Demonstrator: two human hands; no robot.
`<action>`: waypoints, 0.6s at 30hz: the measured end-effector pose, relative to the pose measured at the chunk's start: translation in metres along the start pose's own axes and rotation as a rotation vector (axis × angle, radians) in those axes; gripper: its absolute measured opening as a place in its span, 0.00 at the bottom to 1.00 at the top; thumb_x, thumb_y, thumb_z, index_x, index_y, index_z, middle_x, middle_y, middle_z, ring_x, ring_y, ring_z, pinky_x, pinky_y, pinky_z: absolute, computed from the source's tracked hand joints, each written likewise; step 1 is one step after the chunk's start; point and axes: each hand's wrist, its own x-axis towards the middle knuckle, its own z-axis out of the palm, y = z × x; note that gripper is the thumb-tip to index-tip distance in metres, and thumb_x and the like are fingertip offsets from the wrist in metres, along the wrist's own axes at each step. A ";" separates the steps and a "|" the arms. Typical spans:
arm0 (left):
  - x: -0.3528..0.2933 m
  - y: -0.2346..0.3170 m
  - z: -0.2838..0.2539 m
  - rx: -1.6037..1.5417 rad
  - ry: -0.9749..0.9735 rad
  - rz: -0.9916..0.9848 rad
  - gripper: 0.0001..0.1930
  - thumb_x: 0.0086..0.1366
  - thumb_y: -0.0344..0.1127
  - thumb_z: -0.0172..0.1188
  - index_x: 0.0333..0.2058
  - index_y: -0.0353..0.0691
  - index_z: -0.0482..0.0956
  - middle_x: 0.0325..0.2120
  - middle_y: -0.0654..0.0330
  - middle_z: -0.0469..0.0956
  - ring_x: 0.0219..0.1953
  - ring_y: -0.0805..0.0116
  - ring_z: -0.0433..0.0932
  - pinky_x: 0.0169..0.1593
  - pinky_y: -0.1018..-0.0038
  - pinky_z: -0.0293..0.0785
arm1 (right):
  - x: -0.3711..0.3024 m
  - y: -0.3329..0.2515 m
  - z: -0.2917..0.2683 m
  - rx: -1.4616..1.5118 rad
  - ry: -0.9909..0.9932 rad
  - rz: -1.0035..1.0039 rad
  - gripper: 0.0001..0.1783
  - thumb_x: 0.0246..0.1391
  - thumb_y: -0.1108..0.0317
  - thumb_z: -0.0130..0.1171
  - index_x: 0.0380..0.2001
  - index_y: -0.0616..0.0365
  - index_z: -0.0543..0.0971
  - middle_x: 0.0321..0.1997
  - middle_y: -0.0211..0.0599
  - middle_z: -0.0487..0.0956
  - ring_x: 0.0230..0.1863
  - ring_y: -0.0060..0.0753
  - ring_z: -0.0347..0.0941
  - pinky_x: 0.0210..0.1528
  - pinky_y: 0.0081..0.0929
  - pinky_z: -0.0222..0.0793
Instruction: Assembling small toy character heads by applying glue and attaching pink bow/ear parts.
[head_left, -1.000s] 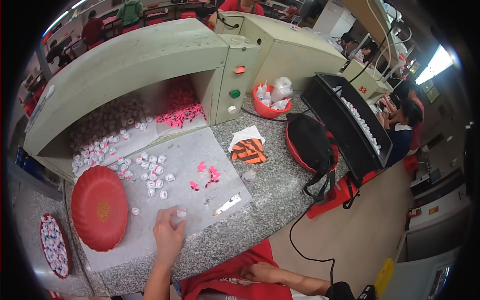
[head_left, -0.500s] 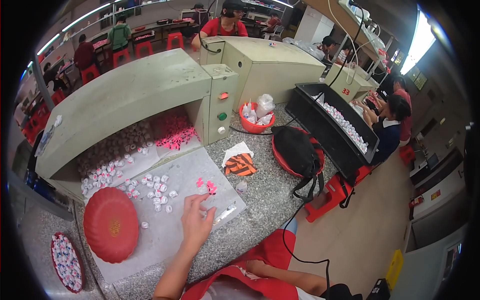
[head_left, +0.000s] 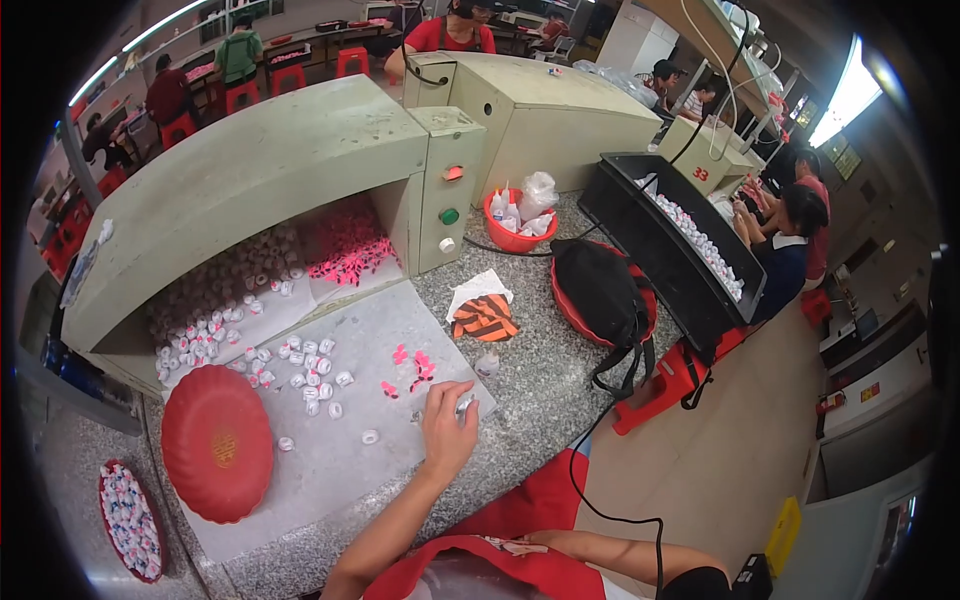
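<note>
My left hand (head_left: 449,428) is at the right edge of a white paper sheet (head_left: 330,480). Its fingers and thumb curl in around a small shiny piece (head_left: 465,403), too covered to name. Just left of the fingertips lie small bright pink pieces (head_left: 423,366). Several small white round pieces (head_left: 318,366) with printed marks are scattered farther left, one (head_left: 370,437) lying alone. A small clear bottle (head_left: 487,365) stands beyond the hand. My right hand (head_left: 545,541) lies low by the red apron (head_left: 470,550), its fingers hidden.
A red scalloped dish (head_left: 217,443) sits on the sheet's left. Behind is a cream hooded machine (head_left: 260,170), white and pink pieces under it. A red bowl of bottles (head_left: 520,240), a black-and-red bag (head_left: 600,290), and a black tray (head_left: 620,215) stand to the right. Co-workers sit beyond.
My left hand has moved right, from beside the pink pieces to the sheet's edge, and its fingers have curled. More pink pieces and one lone white piece now show on the sheet.
</note>
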 end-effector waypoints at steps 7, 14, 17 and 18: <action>0.000 -0.007 -0.001 -0.018 0.042 -0.014 0.13 0.50 0.24 0.57 0.37 0.37 0.74 0.33 0.55 0.70 0.38 0.59 0.71 0.42 0.70 0.68 | -0.021 -0.056 -0.002 -0.667 0.173 0.188 0.29 0.43 0.64 0.53 0.52 0.56 0.64 0.38 0.51 0.76 0.41 0.53 0.72 0.41 0.41 0.69; -0.004 -0.007 -0.003 -0.065 0.026 -0.032 0.12 0.50 0.22 0.57 0.36 0.36 0.75 0.33 0.55 0.71 0.37 0.62 0.72 0.40 0.73 0.69 | 0.000 -0.028 -0.001 -0.640 0.290 0.219 0.19 0.42 0.65 0.53 0.42 0.53 0.71 0.32 0.48 0.77 0.37 0.50 0.74 0.37 0.42 0.69; -0.002 -0.012 -0.003 -0.086 0.061 -0.053 0.12 0.50 0.21 0.56 0.36 0.36 0.74 0.32 0.55 0.71 0.36 0.62 0.72 0.40 0.73 0.69 | -0.027 -0.074 -0.018 -0.674 0.375 0.180 0.16 0.44 0.65 0.52 0.40 0.50 0.73 0.29 0.45 0.77 0.33 0.48 0.74 0.34 0.38 0.70; 0.000 -0.013 -0.003 -0.087 0.051 -0.062 0.12 0.50 0.21 0.56 0.36 0.36 0.74 0.32 0.55 0.71 0.36 0.62 0.72 0.40 0.73 0.69 | -0.041 -0.088 -0.030 -0.624 0.420 0.060 0.15 0.45 0.65 0.52 0.39 0.51 0.72 0.26 0.43 0.76 0.30 0.46 0.74 0.33 0.36 0.70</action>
